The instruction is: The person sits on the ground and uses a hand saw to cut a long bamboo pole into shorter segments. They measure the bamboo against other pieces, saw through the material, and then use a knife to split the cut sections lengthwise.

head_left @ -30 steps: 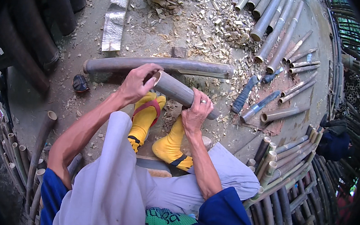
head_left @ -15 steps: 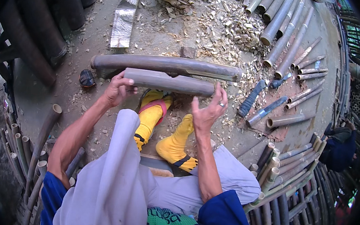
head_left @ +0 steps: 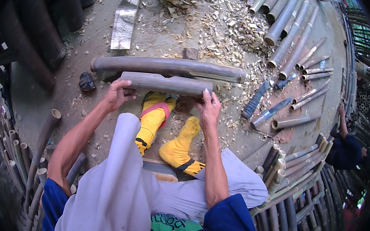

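A short, dark bamboo tube [head_left: 165,84] lies crosswise in front of me, with a shallow notch along its far edge. Its left end is gripped by my left hand [head_left: 117,96], the thumb on top and the other fingers curled below. My right hand [head_left: 209,111] pinches the right end with its fingertips. Just beyond the tube, a longer bamboo pole [head_left: 167,66] runs nearly parallel to it; whether the two touch, I cannot tell. My feet in yellow socks [head_left: 179,143] are below the tube, one under a pink sandal strap.
Bamboo chips [head_left: 245,35] litter the ground. A tape measure [head_left: 86,81] lies left; a dark-wrapped tool handle [head_left: 256,100] and a blue-wrapped tool [head_left: 271,113] lie right. Cut bamboo poles [head_left: 295,37] fan out at far right. Another person [head_left: 347,149] is at the right edge.
The bamboo tube has shifted slightly left in my hands. My right hand has turned, and its fingers now close on the tube's end. At the right edge, the other person's arm has come into view.
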Tool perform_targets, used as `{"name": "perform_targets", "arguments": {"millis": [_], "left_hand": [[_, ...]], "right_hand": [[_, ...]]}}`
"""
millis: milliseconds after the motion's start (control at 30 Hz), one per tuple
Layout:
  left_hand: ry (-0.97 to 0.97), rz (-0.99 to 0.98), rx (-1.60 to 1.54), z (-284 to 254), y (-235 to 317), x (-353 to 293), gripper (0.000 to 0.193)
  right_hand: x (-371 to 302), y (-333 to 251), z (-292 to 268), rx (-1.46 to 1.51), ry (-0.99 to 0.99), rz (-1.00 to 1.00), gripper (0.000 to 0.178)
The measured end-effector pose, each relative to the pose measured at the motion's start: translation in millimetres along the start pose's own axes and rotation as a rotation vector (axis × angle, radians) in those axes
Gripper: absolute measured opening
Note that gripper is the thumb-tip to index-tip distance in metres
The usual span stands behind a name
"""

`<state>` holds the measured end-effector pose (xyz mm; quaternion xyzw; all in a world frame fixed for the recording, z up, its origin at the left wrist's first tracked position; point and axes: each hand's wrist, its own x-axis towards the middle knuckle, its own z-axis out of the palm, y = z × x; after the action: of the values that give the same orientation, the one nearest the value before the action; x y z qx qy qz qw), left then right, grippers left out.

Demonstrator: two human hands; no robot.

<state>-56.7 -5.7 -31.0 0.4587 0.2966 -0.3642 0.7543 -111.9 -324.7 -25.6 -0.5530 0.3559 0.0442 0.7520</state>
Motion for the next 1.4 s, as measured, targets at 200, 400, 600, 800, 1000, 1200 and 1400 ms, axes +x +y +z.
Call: {"name": "perform_targets", "arguments": {"millis": [200,400,600,800,1000,1200,1400], "left_hand": [[0.228,0.302,0.383,-21.3,-1.3,6.0,0.039],[0.293,1.187,1.476,48.2,37.6,3.3,0.056],[0.063,0.689,1.832,80.3,44.8,59.3,0.065],[0.421,1.029,1.923,71.3,6.6,52.4,0.063],[0.407,1.002,1.82,89.6,2.1,47.3,0.064],[0.327,0.937,1.777,79.6,18.0,44.7,0.076],[0.553,1.15,1.85,99.9,6.0,54.9,0.064]], "right_hand": [[-25.0,-64.9,-18.4,0.063,0.027,-0.074,0.035],[-62.9,-196.0,-129.1,0.134,0.26,-0.336,0.048],[-96.6,-253.4,-211.7,-0.051,0.283,-0.572,0.025],[-81.8,-177.9,-210.7,-0.2,0.398,-0.537,0.035],[-117.4,-52.2,-184.5,-0.828,0.254,-0.244,0.06],[-96.9,41.9,-185.2,-1.029,0.295,-0.43,0.075],[-98.4,34.2,-159.1,-1.011,0.336,-0.327,0.075]]}}
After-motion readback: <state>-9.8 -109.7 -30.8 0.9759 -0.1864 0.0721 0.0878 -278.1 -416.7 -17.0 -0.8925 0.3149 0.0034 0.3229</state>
